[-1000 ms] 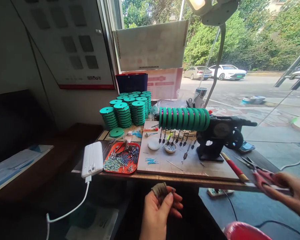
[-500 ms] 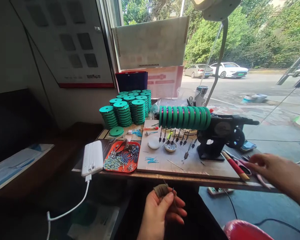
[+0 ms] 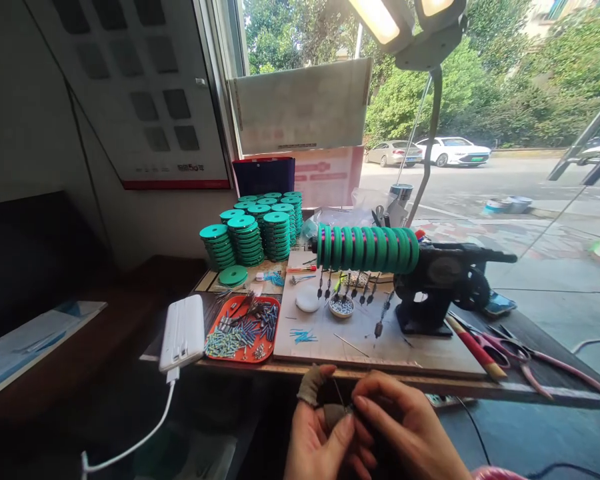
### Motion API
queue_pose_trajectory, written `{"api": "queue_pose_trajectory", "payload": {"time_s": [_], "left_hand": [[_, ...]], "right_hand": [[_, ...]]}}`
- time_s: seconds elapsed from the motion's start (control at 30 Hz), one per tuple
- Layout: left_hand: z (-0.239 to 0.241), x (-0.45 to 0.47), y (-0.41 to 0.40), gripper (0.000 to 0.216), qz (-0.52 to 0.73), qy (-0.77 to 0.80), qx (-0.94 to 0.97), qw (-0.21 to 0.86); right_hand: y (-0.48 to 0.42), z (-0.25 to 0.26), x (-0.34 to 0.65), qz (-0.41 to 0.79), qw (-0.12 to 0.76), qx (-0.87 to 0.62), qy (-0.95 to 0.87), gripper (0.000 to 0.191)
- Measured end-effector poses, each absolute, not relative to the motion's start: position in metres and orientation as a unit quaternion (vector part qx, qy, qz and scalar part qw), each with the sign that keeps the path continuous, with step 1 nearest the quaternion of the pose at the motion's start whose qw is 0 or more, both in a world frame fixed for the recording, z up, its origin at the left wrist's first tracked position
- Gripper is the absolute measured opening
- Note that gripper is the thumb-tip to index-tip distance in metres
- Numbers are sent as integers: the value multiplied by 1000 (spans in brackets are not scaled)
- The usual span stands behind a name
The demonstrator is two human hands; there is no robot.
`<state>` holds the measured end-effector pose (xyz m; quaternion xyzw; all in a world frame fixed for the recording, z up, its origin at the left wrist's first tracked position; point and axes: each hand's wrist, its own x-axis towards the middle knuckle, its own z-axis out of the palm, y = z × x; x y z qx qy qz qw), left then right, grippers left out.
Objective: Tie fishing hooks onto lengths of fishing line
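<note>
Near the desk's front edge, my left hand is closed in a pinch on a thin needle-like strand; cloth-like covers wrap its fingers. Against it, my right hand pinches with thumb and forefinger at the strand's lower end. Whatever tiny piece lies between those fingertips is too small and dark to name. Beyond the hands is a wooden board with short blue tubes and a small bowl of beads. Green foam spools sit in a row on a black winder, small dark fittings hanging below.
An orange tray of small parts lies left of the board, beside a cabled white power bank. Stacked green spools stand behind. Scissors and pink-handled pliers lie at the right. A lamp overhangs the desk.
My right hand has left the tools at the right and come over to my left hand, pinching beside it. The pink-handled tools now lie uncovered. The view has tilted up slightly.
</note>
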<state>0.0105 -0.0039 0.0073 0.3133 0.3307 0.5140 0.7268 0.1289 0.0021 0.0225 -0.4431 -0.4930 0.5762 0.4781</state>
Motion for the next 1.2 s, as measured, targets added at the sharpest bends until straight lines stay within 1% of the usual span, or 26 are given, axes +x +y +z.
{"api": "queue_pose_trajectory", "payload": {"time_s": [0.07, 0.1, 0.13, 0.2, 0.27, 0.3, 0.33, 0.37, 0.43, 0.47, 0.5, 0.53, 0.6, 0.63, 0.77, 0.8, 0.9, 1.0, 1.2], "left_hand": [[4, 13, -4, 42, 505, 322, 330, 730], [2, 15, -4, 43, 495, 323, 335, 733], [-1, 16, -5, 47, 483, 329, 341, 736], [-5, 15, -5, 57, 455, 358, 366, 728], [-2, 8, 0, 57, 424, 423, 433, 674], [3, 3, 5, 45, 401, 473, 489, 613], [10, -4, 12, 31, 382, 528, 555, 517], [19, -10, 22, 25, 373, 567, 613, 404], [39, -22, 46, 24, 331, 626, 679, 194], [49, -26, 59, 25, 286, 653, 695, 96], [57, -29, 72, 26, 226, 663, 713, 14], [63, -31, 84, 24, 209, 663, 718, -12], [70, -31, 103, 22, 186, 659, 728, -35], [71, -30, 110, 20, 177, 654, 734, -41], [65, -28, 122, 11, 143, 620, 770, -45], [63, -27, 123, 10, 137, 613, 777, -44], [60, -26, 124, 10, 127, 604, 786, -42], [58, -26, 124, 11, 130, 602, 787, -40], [53, -29, 126, 10, 149, 597, 788, -27]], "right_hand": [[1, 18, 125, 604, 506, -437, -434, 27], [1, 17, 124, 592, 518, -447, -427, 27], [3, 16, 124, 561, 530, -466, -433, 27], [10, 18, 132, 462, 547, -520, -466, 25], [21, 20, 147, 341, 530, -581, -515, 24], [26, 21, 156, 280, 503, -610, -545, 24], [31, 23, 165, 218, 465, -635, -577, 23], [37, 23, 174, 157, 421, -655, -607, 23], [46, 23, 185, 55, 337, -684, -645, 22], [50, 22, 188, 20, 303, -696, -651, 22], [54, 21, 190, -4, 276, -706, -652, 21], [58, 19, 190, -17, 256, -718, -647, 20], [63, 16, 189, -22, 244, -737, -631, 18], [65, 15, 187, -21, 254, -738, -625, 19], [69, 17, 180, 10, 359, -675, -644, 24], [70, 19, 178, 31, 371, -669, -643, 26], [77, 26, 175, 86, 348, -714, -602, 33], [88, 29, 172, 105, 331, -741, -574, 36], [90, 30, 169, 141, 387, -717, -563, 39]]}}
